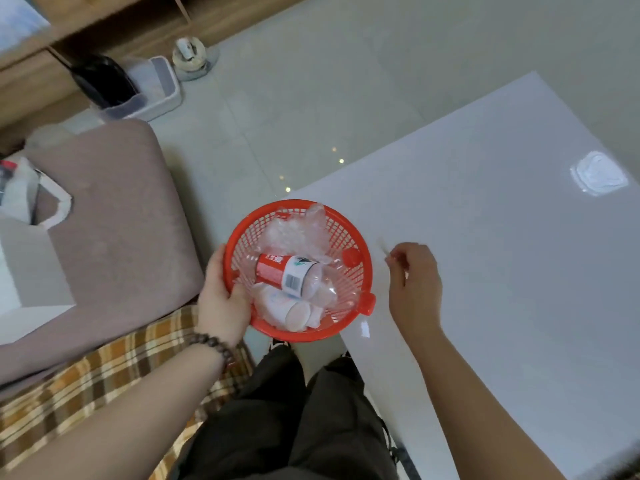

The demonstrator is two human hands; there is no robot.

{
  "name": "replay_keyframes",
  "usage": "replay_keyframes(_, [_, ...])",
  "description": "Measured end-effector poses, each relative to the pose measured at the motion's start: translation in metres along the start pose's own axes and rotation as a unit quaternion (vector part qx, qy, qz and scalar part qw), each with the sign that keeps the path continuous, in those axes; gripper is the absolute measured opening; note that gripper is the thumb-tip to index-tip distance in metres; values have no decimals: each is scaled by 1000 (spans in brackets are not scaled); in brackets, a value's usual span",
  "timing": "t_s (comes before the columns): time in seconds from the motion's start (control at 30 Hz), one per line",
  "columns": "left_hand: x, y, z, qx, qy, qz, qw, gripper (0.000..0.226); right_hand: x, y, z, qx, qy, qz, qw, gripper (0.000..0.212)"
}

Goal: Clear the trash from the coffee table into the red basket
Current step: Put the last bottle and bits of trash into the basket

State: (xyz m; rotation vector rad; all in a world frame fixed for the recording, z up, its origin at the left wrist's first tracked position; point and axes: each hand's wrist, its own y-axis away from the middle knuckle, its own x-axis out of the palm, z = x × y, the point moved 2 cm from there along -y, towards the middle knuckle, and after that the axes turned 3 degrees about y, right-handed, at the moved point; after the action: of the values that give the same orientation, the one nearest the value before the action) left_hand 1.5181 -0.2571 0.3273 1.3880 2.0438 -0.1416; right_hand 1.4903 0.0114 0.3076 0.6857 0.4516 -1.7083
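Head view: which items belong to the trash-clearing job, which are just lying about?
Job:
red basket, held at the rim by left hand
bottle and clear plastic inside it
right hand, pinching something small, too thin to identify
coffee table

Lying about:
bag on sofa
bin on floor

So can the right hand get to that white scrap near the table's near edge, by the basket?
Probably yes. The white scrap lies bare on the coffee table, just nearer than the right hand, nothing between them. That hand already seems to pinch something thin, though.
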Motion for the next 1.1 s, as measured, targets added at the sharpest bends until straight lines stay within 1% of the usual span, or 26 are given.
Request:
replay_keyframes(0.03, [1,1,-7,-2,5,2,1000,59,-10,6,26,-31,-24,-14,999,11])
replay_keyframes(0.1, [3,4,-19,-12,19,10,1000,58,-24,19,73,-78,-45,-9,996,12])
replay_keyframes(0.17, [5,7,-33,-4,30,16,999,56,-27,32,107,-118,-27,21,992,11])
replay_keyframes(0.23, [6,12,-44,7,40,22,999,56,-21,44,128,-147,-6,62,987,7])
replay_keyframes(0.3, [5,14,-51,13,53,28,998,58,-11,51,135,-150,40,111,982,8])
replay_keyframes(0.37, [1,15,-55,10,75,31,997,58,-1,53,133,-153,95,138,974,17])
replay_keyframes(0.4, [-1,15,-56,6,86,31,996,58,3,53,130,-158,106,146,971,21])
replay_keyframes(0.47, [-6,17,-57,3,96,27,995,57,6,54,129,-164,92,161,969,29])
replay_keyframes(0.53, [-11,17,-55,9,98,19,995,57,3,55,131,-182,64,153,969,36])
replay_keyframes(0.63, [-19,14,-49,8,94,2,996,54,-10,49,132,-199,16,98,975,47])
replay_keyframes(0.73, [-26,9,-45,18,93,-23,995,57,-26,31,119,-154,-60,40,985,54])
replay_keyframes(0.83, [-30,4,-40,12,83,-39,996,60,-31,8,93,-76,-77,28,994,58])
replay_keyframes(0.9, [-32,2,-38,15,71,-48,996,61,-27,-5,78,-42,-75,65,994,61])
replay_keyframes(0.97, [-34,3,-36,18,66,-51,996,59,-19,-14,73,-20,-91,130,987,61])
replay_keyframes(1.03, [-37,2,-33,17,70,-54,996,57,-8,-18,74,-6,-122,186,975,57])
replay_keyframes(1.1, [-42,-4,-30,11,76,-65,995,55,4,-22,81,-7,-133,223,966,51])
